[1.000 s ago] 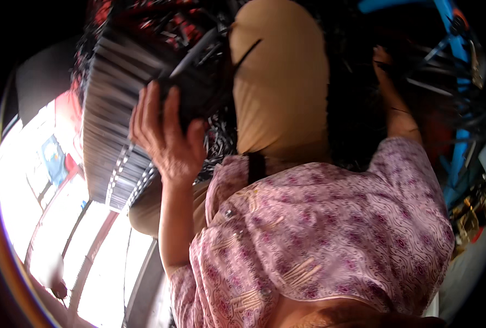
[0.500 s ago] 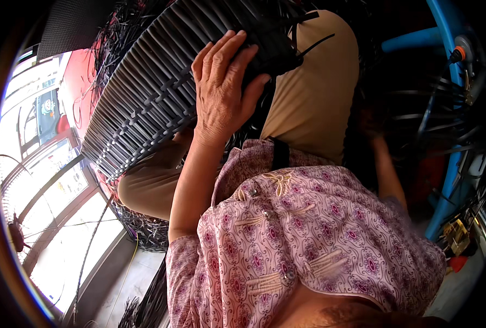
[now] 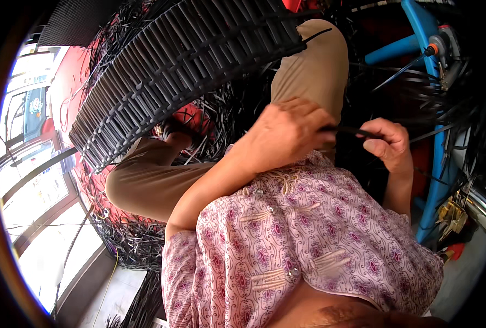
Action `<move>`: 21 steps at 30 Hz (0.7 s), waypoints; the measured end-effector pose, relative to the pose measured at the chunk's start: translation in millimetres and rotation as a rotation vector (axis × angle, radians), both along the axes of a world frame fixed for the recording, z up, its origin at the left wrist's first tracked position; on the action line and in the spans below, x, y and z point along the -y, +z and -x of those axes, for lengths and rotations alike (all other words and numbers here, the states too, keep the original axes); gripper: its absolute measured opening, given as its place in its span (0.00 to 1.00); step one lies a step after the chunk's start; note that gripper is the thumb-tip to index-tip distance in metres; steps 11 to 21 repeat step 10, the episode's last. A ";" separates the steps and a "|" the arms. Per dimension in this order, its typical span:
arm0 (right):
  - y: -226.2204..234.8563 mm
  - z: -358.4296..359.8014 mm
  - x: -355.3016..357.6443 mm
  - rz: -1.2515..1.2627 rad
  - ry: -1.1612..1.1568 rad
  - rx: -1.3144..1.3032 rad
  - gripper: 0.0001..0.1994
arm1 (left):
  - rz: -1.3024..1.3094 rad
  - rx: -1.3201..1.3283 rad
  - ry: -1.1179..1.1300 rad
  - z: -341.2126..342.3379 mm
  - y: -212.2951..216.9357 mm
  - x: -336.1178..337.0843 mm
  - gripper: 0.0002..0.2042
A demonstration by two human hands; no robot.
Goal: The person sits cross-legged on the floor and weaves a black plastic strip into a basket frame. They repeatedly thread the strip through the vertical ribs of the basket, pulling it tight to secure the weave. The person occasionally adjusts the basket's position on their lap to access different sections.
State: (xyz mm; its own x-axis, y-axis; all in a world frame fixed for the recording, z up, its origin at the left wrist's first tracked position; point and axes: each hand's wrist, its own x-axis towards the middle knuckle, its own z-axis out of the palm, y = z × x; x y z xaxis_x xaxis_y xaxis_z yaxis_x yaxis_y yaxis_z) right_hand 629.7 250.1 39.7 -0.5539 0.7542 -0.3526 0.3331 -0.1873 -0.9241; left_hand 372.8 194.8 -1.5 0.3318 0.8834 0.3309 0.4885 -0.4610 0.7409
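My left hand [image 3: 292,131] is over my lap, closed on one end of a black strip [image 3: 355,131], its fingers slightly blurred. At its right, my right hand [image 3: 387,143] pinches the same strip between thumb and fingers, so a short length spans the two hands. Beyond them, a curved piece of black wickerwork [image 3: 183,65] lies slanted from the far middle down to the left, above my bent legs. It has closely set black slats bound by woven rows. Neither hand touches it. A loose strip end [image 3: 316,36] sticks out at its right end, over my knee [image 3: 316,60].
Tangled black strips [image 3: 232,120] cover the red floor covering around my legs. At the right stands a blue frame [image 3: 437,175], with a tool with an orange collar [image 3: 431,50] beside it. More strips [image 3: 461,120] hang there. A bright window [image 3: 46,180] is at the left.
My left hand has left the wickerwork and come down to my lap. My right hand has risen from the dark right side; both now hold a strip. The wickerwork has shifted slightly.
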 end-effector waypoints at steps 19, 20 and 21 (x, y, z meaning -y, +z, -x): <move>-22.7 -24.6 -43.9 -0.248 -0.118 0.280 0.08 | -0.173 -0.385 0.317 114.2 13.4 36.8 0.08; -22.7 -24.6 -43.9 -0.248 -0.118 0.280 0.08 | -0.173 -0.385 0.317 114.2 13.4 36.8 0.08; -22.7 -24.6 -43.9 -0.248 -0.118 0.280 0.08 | -0.173 -0.385 0.317 114.2 13.4 36.8 0.08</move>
